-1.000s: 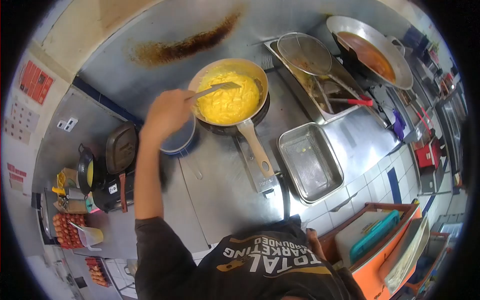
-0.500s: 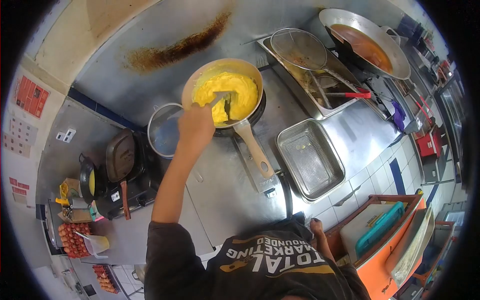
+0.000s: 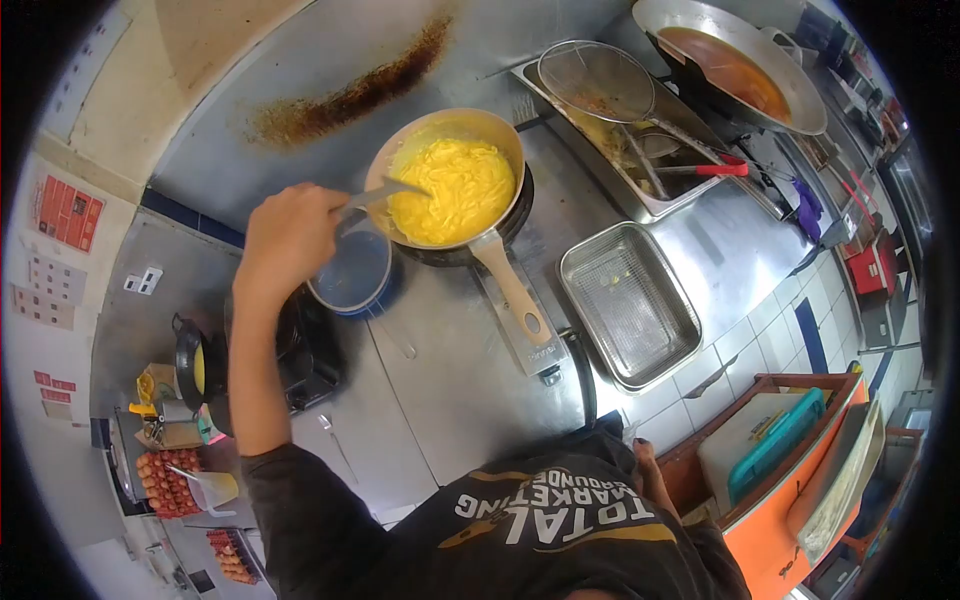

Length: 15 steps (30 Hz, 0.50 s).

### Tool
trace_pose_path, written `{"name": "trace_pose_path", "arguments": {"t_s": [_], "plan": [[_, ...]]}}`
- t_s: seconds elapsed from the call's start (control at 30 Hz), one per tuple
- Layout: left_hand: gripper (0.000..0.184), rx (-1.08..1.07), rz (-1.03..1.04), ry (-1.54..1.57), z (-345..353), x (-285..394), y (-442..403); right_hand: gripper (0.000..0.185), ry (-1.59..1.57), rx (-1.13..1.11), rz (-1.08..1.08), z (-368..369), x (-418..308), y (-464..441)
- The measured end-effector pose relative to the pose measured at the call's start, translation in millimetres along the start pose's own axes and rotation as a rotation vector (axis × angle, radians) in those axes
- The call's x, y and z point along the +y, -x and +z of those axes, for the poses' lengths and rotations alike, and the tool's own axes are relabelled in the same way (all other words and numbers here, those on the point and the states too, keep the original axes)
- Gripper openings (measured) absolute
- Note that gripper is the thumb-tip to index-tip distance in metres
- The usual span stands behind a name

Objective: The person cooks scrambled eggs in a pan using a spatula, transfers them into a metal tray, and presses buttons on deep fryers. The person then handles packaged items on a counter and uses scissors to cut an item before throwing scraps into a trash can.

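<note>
My left hand [image 3: 290, 235] is closed round the handle of a grey spatula [image 3: 405, 188]. The spatula's tip is over the left side of a beige frying pan [image 3: 445, 122], at the edge of the soft yellow scrambled egg [image 3: 455, 195] inside. The pan stands on a burner, its beige handle [image 3: 515, 290] pointing toward me with no hand on it. My right hand [image 3: 645, 455] hangs low beside my body near the counter's front edge; its fingers are not clear.
A blue bowl with a strainer [image 3: 350, 270] stands left of the pan. To the right are a wire-mesh basket tray [image 3: 630, 310], a metal tray with a skimmer [image 3: 597, 85] and red-handled tongs [image 3: 715, 168]. A wok of reddish-brown liquid [image 3: 740, 75] sits far right. Egg trays [image 3: 170, 482] are at left.
My left hand has drawn back to the left, taking the spatula from the middle of the egg to its left edge. The egg now lies in folds, the gap closed. The view shifted slightly.
</note>
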State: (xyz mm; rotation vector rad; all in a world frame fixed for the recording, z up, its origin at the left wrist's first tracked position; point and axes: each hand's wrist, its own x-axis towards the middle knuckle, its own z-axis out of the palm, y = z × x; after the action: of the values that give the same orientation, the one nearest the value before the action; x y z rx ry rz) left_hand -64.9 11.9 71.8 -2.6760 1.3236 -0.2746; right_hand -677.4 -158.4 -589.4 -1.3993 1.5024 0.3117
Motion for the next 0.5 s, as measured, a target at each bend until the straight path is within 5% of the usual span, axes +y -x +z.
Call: {"name": "trace_pose_path", "arguments": {"t_s": [0.13,0.33,0.43,0.5], "plan": [[0.022,-0.160,0.021,-0.195,-8,9,11,0.044,-0.042,-0.037,-0.019,-9,-44,24],[0.013,0.042,0.101,-0.254,82,-9,-30,0.041,-0.112,0.013,-0.055,-9,-46,21],[0.030,-0.011,0.072,-0.306,101,-18,-64,0.039,-0.111,0.031,0.008,-20,-65,41],[0.016,0.173,0.182,-0.264,105,-19,-74,0.038,-0.132,0.029,0.043,-21,-69,50]]}}
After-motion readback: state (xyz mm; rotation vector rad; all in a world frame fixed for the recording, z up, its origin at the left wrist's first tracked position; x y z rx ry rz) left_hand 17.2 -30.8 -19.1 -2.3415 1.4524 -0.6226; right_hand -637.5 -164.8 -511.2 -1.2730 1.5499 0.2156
